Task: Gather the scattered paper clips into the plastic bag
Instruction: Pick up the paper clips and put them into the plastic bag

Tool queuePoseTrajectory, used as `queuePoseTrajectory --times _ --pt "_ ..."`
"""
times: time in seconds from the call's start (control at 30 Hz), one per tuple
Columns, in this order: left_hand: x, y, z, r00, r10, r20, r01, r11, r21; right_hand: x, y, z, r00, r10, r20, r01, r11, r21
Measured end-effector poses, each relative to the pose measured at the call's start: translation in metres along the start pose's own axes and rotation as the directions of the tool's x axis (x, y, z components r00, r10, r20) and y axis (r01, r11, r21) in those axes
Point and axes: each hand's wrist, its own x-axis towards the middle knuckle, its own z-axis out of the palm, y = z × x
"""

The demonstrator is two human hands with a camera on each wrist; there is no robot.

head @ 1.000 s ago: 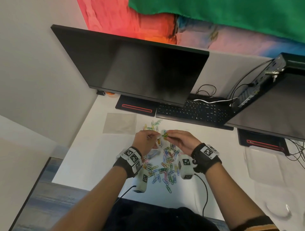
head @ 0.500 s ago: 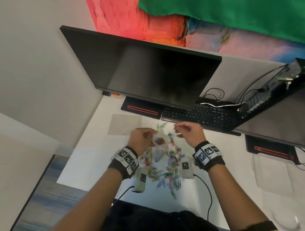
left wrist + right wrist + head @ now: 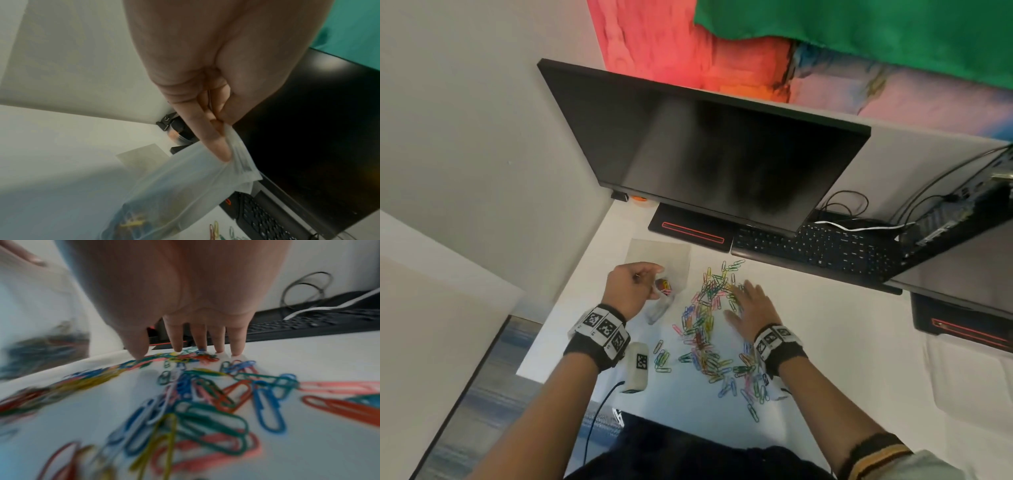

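The left hand [image 3: 631, 286] pinches the bag's [image 3: 185, 186] rim, a few clips inside, held up toward the desk's [image 3: 842, 342] left edge. The right hand [image 3: 751, 308], fingers spread flat and holding nothing, rests on the clips [image 3: 705, 329] mid-desk, nearer them; the bag lies to its left.

Paper clips [image 3: 705, 329]: many, plastic-coated in blue, green, red, yellow, pink and white; lying flat in a loose overlapping spread on the white desk, with a few stragglers apart at the near left edge of the spread.

Plastic bag [image 3: 661, 301]: small, clear, crumpled; pinched at its top edge and hanging mouth-up left of the spread, a small cluster of coloured clips inside.
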Motion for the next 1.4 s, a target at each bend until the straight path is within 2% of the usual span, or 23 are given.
queuePoseTrajectory --times 0.07,0.2,0.3,0.37,0.4,0.43,0.5,0.53,0.57,0.6,0.67,0.7,0.73,0.83,0.87,0.9,0.97,1.03,1.13,1.2,1.3,1.37,1.4 --pt "-0.003 -0.003 0.0 1.0 -0.017 -0.004 0.017 1.0 0.003 -0.001 -0.004 0.007 0.996 -0.086 -0.005 0.085 0.994 -0.068" --pt "-0.009 -0.005 0.007 1.0 -0.005 0.027 0.004 1.0 0.018 0.0 -0.003 0.008 0.986 -0.145 -0.077 0.138 0.986 -0.089" --pt "-0.013 -0.003 0.014 0.997 0.017 0.071 -0.019 0.999 0.027 -0.003 -0.005 -0.014 0.996 -0.008 -0.088 0.013 0.998 0.056" --pt "-0.015 -0.001 0.018 0.994 0.029 0.102 -0.032 0.999 0.026 -0.005 -0.002 -0.03 0.976 0.199 -0.092 -0.16 0.933 0.322" --pt "-0.015 -0.001 0.02 0.993 0.031 0.114 -0.034 0.999 0.024 -0.006 0.0 -0.036 0.95 0.312 -0.036 -0.244 0.806 0.54" --pt "-0.016 -0.002 0.021 0.992 0.03 0.123 -0.033 0.999 0.019 -0.008 0.0 -0.042 0.926 0.37 0.077 -0.302 0.598 0.742" --pt "-0.015 -0.002 0.022 0.991 0.026 0.133 -0.027 1.0 0.006 -0.014 -0.009 -0.056 0.921 0.298 0.249 -0.309 0.172 0.935" --pt "-0.014 -0.003 0.022 0.99 0.027 0.136 -0.029 1.0 0.007 -0.017 -0.018 -0.065 0.933 0.223 0.281 -0.296 0.035 0.955" --pt "-0.014 -0.003 0.022 0.99 0.031 0.139 -0.034 0.999 0.015 -0.019 -0.029 -0.072 0.946 0.141 0.292 -0.29 -0.036 0.956" --pt "-0.013 -0.004 0.023 0.989 0.036 0.144 -0.04 0.999 0.023 -0.021 -0.041 -0.079 0.953 0.066 0.295 -0.292 -0.056 0.955" --pt "-0.013 -0.003 0.024 0.987 0.043 0.155 -0.048 0.998 0.029 -0.021 -0.063 -0.083 0.952 -0.028 0.304 -0.304 -0.013 0.952" --pt "-0.013 -0.003 0.025 0.986 0.045 0.16 -0.051 0.998 0.03 -0.019 -0.072 -0.081 0.95 -0.041 0.308 -0.306 0.052 0.951" --pt "-0.013 -0.003 0.026 0.986 0.043 0.163 -0.048 0.998 0.027 -0.016 -0.081 -0.077 0.953 -0.037 0.301 -0.293 0.154 0.944" --pt "-0.013 -0.002 0.028 0.985 0.032 0.172 -0.034 0.999 0.007 -0.01 -0.098 -0.069 0.982 -0.043 0.185 -0.123 0.599 0.791" --pt "-0.013 -0.003 0.028 0.984 0.03 0.174 -0.032 0.999 0.006 -0.009 -0.102 -0.07 0.984 -0.071 0.161 -0.065 0.707 0.705" --pt "-0.012 -0.005 0.028 0.984 0.03 0.174 -0.032 0.999 0.012 -0.01 -0.105 -0.072 0.983 -0.094 0.155 -0.028 0.763 0.646" --pt "-0.012 -0.007 0.027 0.986 0.035 0.162 -0.039 0.999 0.025 -0.012 -0.11 -0.078 0.982 -0.114 0.153 -0.001 0.799 0.601" --pt "-0.012 -0.008 0.025 0.988 0.048 0.145 -0.052 0.998 0.021 -0.013 -0.112 -0.082 0.984 -0.108 0.144 -0.007 0.778 0.629" --pt "-0.011 -0.009 0.022 0.99 0.042 0.137 -0.042 0.999 0.0 -0.014 -0.114 -0.084 0.992 -0.114 0.064 0.051 0.788 0.614" --pt "-0.009 -0.011 0.019 0.991 0.034 0.13 -0.035 0.999 0.002 -0.011 -0.113 -0.084 0.995 -0.103 0.007 0.073 0.754 0.653" --pt "-0.006 -0.015 0.01 0.995 0.021 0.102 -0.019 1.0 -0.019 0.005 -0.096 -0.084 0.992 0.057 -0.114 0.042 0.695 0.718" --pt "-0.006 -0.017 0.004 0.997 0.024 0.079 -0.023 1.0 -0.016 0.03 -0.07 -0.075 0.967 0.174 -0.186 -0.018 0.776 0.631" --pt "-0.005 -0.018 0.001 0.997 0.026 0.07 -0.025 1.0 -0.011 0.042 -0.058 -0.07 0.963 0.207 -0.172 -0.078 0.826 0.558"
